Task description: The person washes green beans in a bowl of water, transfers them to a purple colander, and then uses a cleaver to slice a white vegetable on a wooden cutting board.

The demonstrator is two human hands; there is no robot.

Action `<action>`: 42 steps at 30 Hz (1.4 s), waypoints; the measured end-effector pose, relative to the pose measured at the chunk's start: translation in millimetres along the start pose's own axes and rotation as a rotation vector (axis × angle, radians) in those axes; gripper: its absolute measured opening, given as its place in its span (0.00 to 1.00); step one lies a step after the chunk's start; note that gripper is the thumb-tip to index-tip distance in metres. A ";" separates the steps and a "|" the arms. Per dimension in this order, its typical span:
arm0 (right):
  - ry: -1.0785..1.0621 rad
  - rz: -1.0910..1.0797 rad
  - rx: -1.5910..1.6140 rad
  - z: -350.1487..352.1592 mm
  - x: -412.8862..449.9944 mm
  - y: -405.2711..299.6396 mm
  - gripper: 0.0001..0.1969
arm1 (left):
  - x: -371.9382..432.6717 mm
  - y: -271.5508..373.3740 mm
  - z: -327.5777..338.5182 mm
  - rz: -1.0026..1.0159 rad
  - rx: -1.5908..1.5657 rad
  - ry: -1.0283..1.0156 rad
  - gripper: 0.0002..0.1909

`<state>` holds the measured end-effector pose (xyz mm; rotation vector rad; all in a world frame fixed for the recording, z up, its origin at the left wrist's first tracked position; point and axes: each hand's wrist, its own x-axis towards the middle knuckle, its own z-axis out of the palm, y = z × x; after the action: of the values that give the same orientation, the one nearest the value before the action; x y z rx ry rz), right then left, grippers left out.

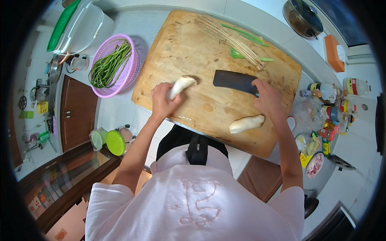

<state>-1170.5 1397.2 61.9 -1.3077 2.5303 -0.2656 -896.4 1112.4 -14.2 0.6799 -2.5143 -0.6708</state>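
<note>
My left hand [164, 101] grips a white king oyster mushroom [182, 86] by one end, over the left part of a wooden cutting board [193, 57]. The brownish end of the mushroom points up and right. My right hand [269, 98] is closed around the handle of a dark-bladed cleaver [234, 81], which is mostly hidden by the fingers. The blade points left, toward the held mushroom but apart from it. A second king oyster mushroom [246, 123] lies on the board below the cleaver, near my right forearm.
At the board's far edge lie a straw brush [232, 39] and green scallion pieces [247, 35]. A purple basket [132, 67] of long beans [111, 66] stands left. Several bottles [328, 90] and a plate of chopped meat [315, 164] sit to the right. A lidded pot [303, 18] stands behind.
</note>
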 end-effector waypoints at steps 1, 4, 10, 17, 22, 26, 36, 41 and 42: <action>0.061 0.027 0.065 -0.4 -5.2 -5.9 0.21 | 0.8 -5.9 -0.9 0.003 0.011 0.010 0.20; 0.161 0.141 0.261 -3.2 -24.8 -36.4 0.19 | 1.7 -12.5 3.1 0.003 -0.062 0.002 0.20; 0.242 0.419 0.589 18.4 -36.9 -122.1 0.16 | 8.0 1.7 13.9 0.100 -0.126 -0.028 0.18; 0.259 0.339 0.459 36.7 -33.9 -156.9 0.12 | -1.6 -4.4 24.9 0.091 -0.054 -0.100 0.21; 0.195 0.269 0.339 35.8 -35.8 -148.0 0.13 | 11.3 12.3 21.8 0.130 -0.020 -0.068 0.24; 0.153 0.227 0.309 29.4 -33.5 -139.3 0.14 | 17.7 10.2 32.3 0.284 -0.083 -0.113 0.22; 0.071 0.252 0.496 15.0 -19.8 -120.1 0.12 | 30.8 12.2 9.0 0.041 -0.264 -0.154 0.24; 0.053 0.296 0.536 10.8 -15.4 -114.5 0.12 | 30.2 -7.1 -7.5 -0.077 -0.323 -0.122 0.20; 0.061 0.278 0.516 11.0 -15.3 -114.0 0.12 | 30.9 -4.6 -7.9 -0.078 -0.318 -0.110 0.17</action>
<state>-1070.9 1344.0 86.8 -0.7545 2.4171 -0.8371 -914.7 1089.0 -1.7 0.6407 -2.4085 -1.1336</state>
